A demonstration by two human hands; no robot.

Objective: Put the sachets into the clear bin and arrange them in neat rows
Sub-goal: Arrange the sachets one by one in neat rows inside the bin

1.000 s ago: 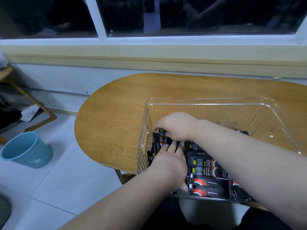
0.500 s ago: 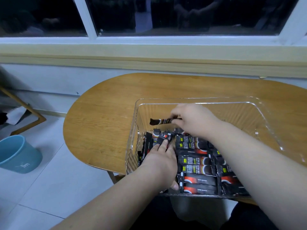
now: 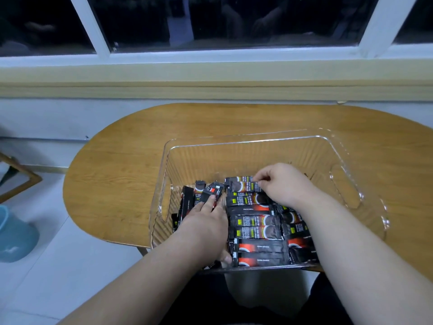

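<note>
Wooden worktop (image 3: 121, 165) carries the clear bin (image 3: 346, 160). Inside it I see my right hand (image 3: 284, 186) pinching one sachet (image 3: 241, 186) at the far end of the row of sachets (image 3: 255, 231). My left hand (image 3: 206, 228) rests straight-fingered on loose sachets (image 3: 187, 202) against the bin's left wall.

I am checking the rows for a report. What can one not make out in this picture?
Head view:
- Left column of sachets: mostly under the left hand.
- Right column of sachets: partly hidden by the right hand and forearm.
- Sachet print: too small.
- Blue bucket: cut by left edge.
</note>
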